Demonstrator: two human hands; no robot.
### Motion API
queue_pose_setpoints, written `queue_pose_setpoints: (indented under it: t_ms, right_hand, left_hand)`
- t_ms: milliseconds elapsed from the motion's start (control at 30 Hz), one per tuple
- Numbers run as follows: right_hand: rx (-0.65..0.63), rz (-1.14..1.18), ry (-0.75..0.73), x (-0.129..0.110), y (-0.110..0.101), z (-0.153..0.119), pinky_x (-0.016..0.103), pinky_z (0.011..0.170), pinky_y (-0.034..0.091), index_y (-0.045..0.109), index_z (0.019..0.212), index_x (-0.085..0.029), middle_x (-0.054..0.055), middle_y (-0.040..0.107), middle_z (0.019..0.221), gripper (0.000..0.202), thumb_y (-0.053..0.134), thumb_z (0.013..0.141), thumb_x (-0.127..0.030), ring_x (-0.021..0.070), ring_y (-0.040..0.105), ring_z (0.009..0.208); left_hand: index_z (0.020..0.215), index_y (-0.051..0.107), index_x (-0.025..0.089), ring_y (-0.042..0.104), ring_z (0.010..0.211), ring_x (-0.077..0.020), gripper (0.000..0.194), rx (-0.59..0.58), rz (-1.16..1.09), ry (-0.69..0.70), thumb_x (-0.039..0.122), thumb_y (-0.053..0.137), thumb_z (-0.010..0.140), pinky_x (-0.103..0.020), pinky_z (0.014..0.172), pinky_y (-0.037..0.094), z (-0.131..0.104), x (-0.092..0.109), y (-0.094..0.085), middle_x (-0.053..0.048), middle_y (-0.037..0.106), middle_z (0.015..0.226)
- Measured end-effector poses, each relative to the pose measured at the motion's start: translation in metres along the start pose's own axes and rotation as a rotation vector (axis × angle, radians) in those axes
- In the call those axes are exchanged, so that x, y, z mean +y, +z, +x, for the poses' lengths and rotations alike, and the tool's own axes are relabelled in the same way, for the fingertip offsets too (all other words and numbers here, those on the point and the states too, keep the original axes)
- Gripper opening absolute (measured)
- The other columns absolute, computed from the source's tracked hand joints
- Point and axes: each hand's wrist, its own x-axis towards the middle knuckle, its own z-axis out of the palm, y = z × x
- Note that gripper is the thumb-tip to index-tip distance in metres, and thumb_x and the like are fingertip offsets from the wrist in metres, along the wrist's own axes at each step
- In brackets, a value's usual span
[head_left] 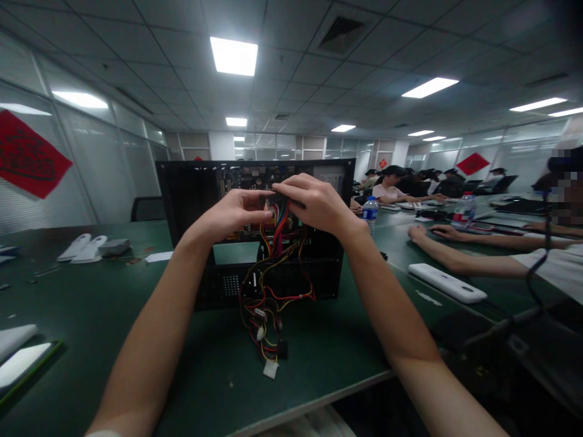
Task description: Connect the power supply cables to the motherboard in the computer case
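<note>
An open black computer case [347, 176] stands on its side on the green table [204, 376], with its inside facing me. Behind my hands shows the motherboard [255, 175]. A thick bundle of coloured wires [279, 229] rises to a dark power connector [272, 198] in front of the board. My left hand [234, 213] pinches it from the left, thumb and fingers close together. From the right, my right hand [314, 200] curls its fingers over its top. Whether the connector is seated is hidden. More wires hang down, ending in a white plug [270, 369] and a black plug [282, 349] on the table.
To the right lie a white power strip [447, 283] and a water bottle [370, 209]. A co-worker's forearms [473, 255] rest on the table there. White objects [88, 247] and a grey block [113, 246] sit at left, a green-edged device [25, 367] nearer me.
</note>
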Motion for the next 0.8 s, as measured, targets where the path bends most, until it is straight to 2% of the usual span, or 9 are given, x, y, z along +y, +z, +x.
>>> queue_pose_setpoints:
  t_ms: [100,233,367,467,533,600,700,800]
  right_hand:
    - [-0.006,-0.008,-0.010,0.000,0.005,0.000,0.038,0.095,0.055,0.066,0.141,-0.015,0.013,0.071,0.123,0.045,0.048,0.101,-0.011,0.0239,0.065,0.111]
    - [-0.042,-0.032,0.023,0.005,0.009,-0.002,0.035,0.090,0.054,0.065,0.141,-0.014,0.013,0.071,0.119,0.045,0.048,0.100,-0.010,0.0227,0.066,0.106]
    - [-0.112,-0.056,0.067,0.007,0.009,-0.002,0.034,0.089,0.052,0.064,0.142,-0.014,0.013,0.071,0.120,0.044,0.049,0.100,-0.010,0.0226,0.065,0.106]
    - [-0.184,-0.117,0.137,0.002,0.007,0.000,0.034,0.090,0.051,0.065,0.140,-0.015,0.013,0.070,0.121,0.041,0.049,0.102,-0.013,0.0240,0.064,0.109]
    - [-0.253,-0.174,0.192,-0.005,0.009,0.002,0.035,0.090,0.051,0.066,0.137,-0.015,0.015,0.069,0.125,0.038,0.048,0.104,-0.015,0.0255,0.063,0.113]
    - [-0.347,-0.222,0.226,-0.012,0.013,0.004,0.035,0.089,0.052,0.068,0.134,-0.014,0.016,0.068,0.129,0.035,0.048,0.105,-0.016,0.0268,0.062,0.116]
    - [-0.464,-0.231,0.226,-0.018,0.026,0.003,0.036,0.091,0.053,0.065,0.135,-0.012,0.017,0.065,0.134,0.033,0.051,0.106,-0.022,0.0281,0.061,0.120]
    - [-0.470,-0.194,0.215,-0.018,0.040,0.001,0.038,0.093,0.055,0.055,0.147,-0.011,0.018,0.062,0.140,0.046,0.054,0.108,-0.034,0.0291,0.060,0.123]
  left_hand:
    - [0.107,0.078,0.012,0.065,0.074,-0.0157,0.042,0.056,0.088,0.000,0.035,0.088,0.074,-0.028,0.070,0.052,0.002,0.001,0.004,-0.005,0.074,0.085]
    - [0.110,0.078,0.011,0.056,0.060,-0.0122,0.041,0.149,0.214,0.009,0.034,0.084,0.077,-0.023,0.056,0.044,0.004,0.000,0.012,0.001,0.065,0.069]
    - [0.119,0.077,0.011,0.058,0.059,-0.0130,0.043,0.195,0.257,0.011,0.032,0.081,0.081,-0.023,0.054,0.047,0.008,-0.005,0.016,0.001,0.064,0.066]
    - [0.130,0.073,0.012,0.068,0.070,-0.0176,0.050,0.238,0.244,0.012,0.033,0.078,0.085,-0.028,0.065,0.057,0.011,-0.012,0.011,-0.004,0.073,0.078]
    - [0.127,0.075,0.013,0.073,0.084,-0.0215,0.046,0.264,0.234,0.029,0.033,0.077,0.086,-0.034,0.077,0.061,0.013,-0.019,0.004,-0.008,0.079,0.094]
    - [0.119,0.079,0.014,0.074,0.097,-0.0252,0.039,0.269,0.253,0.039,0.033,0.077,0.085,-0.039,0.089,0.062,0.015,-0.028,-0.005,-0.010,0.081,0.108]
    - [0.114,0.082,0.016,0.074,0.108,-0.0290,0.037,0.246,0.319,0.013,0.033,0.078,0.082,-0.045,0.101,0.058,0.018,-0.040,-0.017,-0.010,0.081,0.116]
    - [0.115,0.083,0.018,0.073,0.110,-0.0296,0.038,0.229,0.360,0.004,0.034,0.077,0.082,-0.046,0.104,0.057,0.018,-0.048,-0.025,-0.010,0.081,0.118]
